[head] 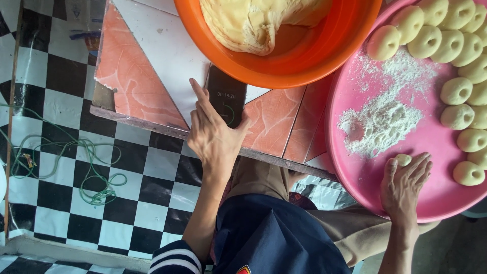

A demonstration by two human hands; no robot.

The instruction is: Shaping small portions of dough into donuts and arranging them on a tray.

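Nearest to us, our right hand (405,185) lies flat and unclenched on the pink tray (365,177), palm down, with a small piece of dough (403,160) showing just past the fingertips, pressed or rolled against the tray. We judge the rolling goes best with light, even pressure and the piece kept under the palm so it rounds evenly.

Our left hand (215,137) rests on the tiled table (137,86), fingers spread, the thumb and palm at the lower edge of a black phone (227,94) that lies face up with its screen lit. The hand touches it more than grips it; we cannot tell whether it truly holds it.

Just beyond our right hand sits a loose heap of flour (380,119), handy for dusting if the piece sticks. Farther out, finished dough balls (456,91) with dimpled middles crowd the tray's far and right side, so free rolling space is limited to the near part.

An orange basin (304,56) with a large mass of dough (253,23) overhangs the phone's top end and touches the tray's rim. Off to the left, a green cord (76,162) lies looped on the chequered floor (61,101).
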